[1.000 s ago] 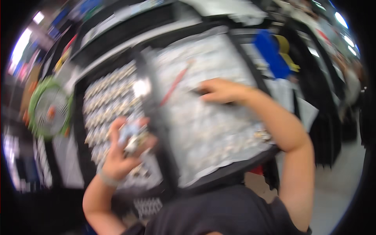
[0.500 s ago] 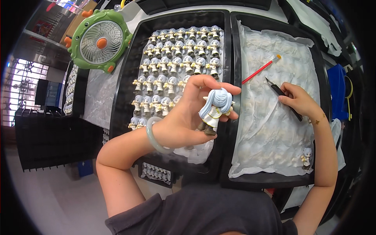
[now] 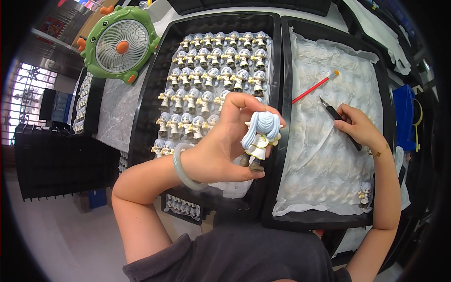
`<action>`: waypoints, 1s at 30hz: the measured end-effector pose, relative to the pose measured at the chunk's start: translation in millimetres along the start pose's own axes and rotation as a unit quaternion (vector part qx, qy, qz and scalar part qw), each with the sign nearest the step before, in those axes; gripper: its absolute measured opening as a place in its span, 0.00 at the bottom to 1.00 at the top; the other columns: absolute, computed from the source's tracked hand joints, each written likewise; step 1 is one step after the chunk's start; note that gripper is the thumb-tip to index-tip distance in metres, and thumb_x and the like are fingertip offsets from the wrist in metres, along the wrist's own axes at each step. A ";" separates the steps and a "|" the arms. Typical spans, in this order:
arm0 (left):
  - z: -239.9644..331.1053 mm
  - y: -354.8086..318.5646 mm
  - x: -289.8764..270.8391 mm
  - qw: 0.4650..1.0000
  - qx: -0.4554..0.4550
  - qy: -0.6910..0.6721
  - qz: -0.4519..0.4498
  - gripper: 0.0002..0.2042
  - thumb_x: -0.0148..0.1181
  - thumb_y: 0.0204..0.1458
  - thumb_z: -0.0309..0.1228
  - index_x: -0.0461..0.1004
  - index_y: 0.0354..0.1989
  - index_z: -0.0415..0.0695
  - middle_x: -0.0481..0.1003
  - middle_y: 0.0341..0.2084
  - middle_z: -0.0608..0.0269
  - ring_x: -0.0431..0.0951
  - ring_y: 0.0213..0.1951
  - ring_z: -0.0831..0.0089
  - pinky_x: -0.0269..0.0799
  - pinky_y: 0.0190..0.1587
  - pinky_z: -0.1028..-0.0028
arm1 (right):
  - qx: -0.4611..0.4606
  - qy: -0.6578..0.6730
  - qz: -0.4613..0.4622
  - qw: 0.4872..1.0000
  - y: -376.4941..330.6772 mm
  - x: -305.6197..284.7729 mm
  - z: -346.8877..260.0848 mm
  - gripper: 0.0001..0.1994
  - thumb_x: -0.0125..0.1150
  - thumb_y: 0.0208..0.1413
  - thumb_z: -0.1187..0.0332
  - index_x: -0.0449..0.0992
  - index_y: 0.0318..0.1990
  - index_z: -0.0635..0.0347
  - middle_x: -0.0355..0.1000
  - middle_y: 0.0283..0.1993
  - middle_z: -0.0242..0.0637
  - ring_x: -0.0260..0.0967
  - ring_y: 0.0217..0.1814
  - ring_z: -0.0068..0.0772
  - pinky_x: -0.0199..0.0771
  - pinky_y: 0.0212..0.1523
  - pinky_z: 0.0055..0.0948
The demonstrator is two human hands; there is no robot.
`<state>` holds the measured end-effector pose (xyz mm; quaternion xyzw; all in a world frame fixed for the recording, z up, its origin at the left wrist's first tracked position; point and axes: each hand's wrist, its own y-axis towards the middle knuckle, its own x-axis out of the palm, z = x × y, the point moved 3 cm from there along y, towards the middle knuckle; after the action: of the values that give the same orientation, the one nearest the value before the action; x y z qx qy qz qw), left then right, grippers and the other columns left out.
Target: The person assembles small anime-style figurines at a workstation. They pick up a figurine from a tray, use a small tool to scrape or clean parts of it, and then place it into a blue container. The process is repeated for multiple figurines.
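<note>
My left hand (image 3: pixel 225 136) grips a small figurine (image 3: pixel 259 136) between thumb and fingers, held up over the gap between two black trays. Its back faces me: pale blue hair in two tails, pointed ears, a white coat with yellow trim, brown boots. Closed round the black handle of a craft knife (image 3: pixel 339 118) is my right hand (image 3: pixel 353 124), resting over the tissue-covered tray. The knife's blade points up and left, away from the figurine. Another such figurine (image 3: pixel 364 195) lies at that tray's lower right corner.
Rows of like figurines (image 3: pixel 206 75) fill the left black tray (image 3: pixel 149 103). White tissue (image 3: pixel 314 174) covers the right tray's contents, with a red-handled brush (image 3: pixel 315 87) on top. A green fan (image 3: pixel 121 47) stands far left; a blue bin (image 3: pixel 404 117) is at right.
The figurine in my left hand has turned a little, showing its back more squarely, and sits slightly lower. My right hand keeps the knife almost where it was.
</note>
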<state>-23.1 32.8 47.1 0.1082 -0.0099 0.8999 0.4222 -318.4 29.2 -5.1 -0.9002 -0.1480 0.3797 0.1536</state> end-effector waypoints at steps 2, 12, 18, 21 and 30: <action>1.8 -0.8 -2.5 0.997 0.024 0.077 0.017 0.40 0.66 0.27 0.15 0.48 0.47 0.56 0.58 0.46 0.59 0.59 0.49 0.73 0.61 0.44 0.73 | -0.002 0.008 0.003 1.000 0.0 0.3 -0.7 0.10 0.58 0.47 0.67 0.66 0.30 0.64 0.61 0.23 0.29 0.54 0.25 0.19 0.57 0.27 0.20; 3.9 0.3 0.3 0.999 0.035 0.005 0.037 0.37 0.63 0.33 0.14 0.46 0.49 0.54 0.55 0.51 0.55 0.66 0.43 0.72 0.65 0.46 0.71 | 0.006 -0.005 0.012 1.000 -1.1 -0.3 -3.5 0.10 0.58 0.47 0.68 0.66 0.31 0.64 0.64 0.24 0.30 0.56 0.25 0.19 0.59 0.27 0.20; 9.5 0.7 -2.6 0.984 0.085 0.156 -0.010 0.38 0.60 0.33 0.13 0.46 0.50 0.55 0.54 0.53 0.51 0.62 0.52 0.68 0.62 0.51 0.67 | 0.002 -0.010 0.016 1.000 -0.7 0.9 -0.8 0.10 0.58 0.47 0.68 0.66 0.31 0.64 0.64 0.23 0.30 0.55 0.24 0.19 0.58 0.26 0.20; 9.6 0.0 -3.0 0.974 0.106 0.198 -0.015 0.37 0.59 0.33 0.12 0.47 0.50 0.54 0.54 0.54 0.49 0.61 0.53 0.67 0.60 0.53 0.67 | 0.000 -0.015 0.012 1.000 0.0 0.5 0.5 0.10 0.58 0.47 0.68 0.66 0.31 0.64 0.63 0.23 0.30 0.55 0.24 0.19 0.58 0.26 0.20; 5.0 -5.1 -3.4 0.938 0.152 0.309 0.044 0.36 0.61 0.32 0.16 0.51 0.52 0.47 0.59 0.47 0.53 0.62 0.47 0.65 0.61 0.48 0.68 | -0.008 -0.021 0.022 1.000 0.5 1.5 -1.1 0.09 0.58 0.46 0.68 0.67 0.30 0.64 0.62 0.22 0.29 0.54 0.23 0.19 0.57 0.26 0.20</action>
<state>-16.1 32.9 50.9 -0.1131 0.2533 0.8975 0.3427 -316.6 29.2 -5.5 -0.8963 -0.1345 0.4004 0.1353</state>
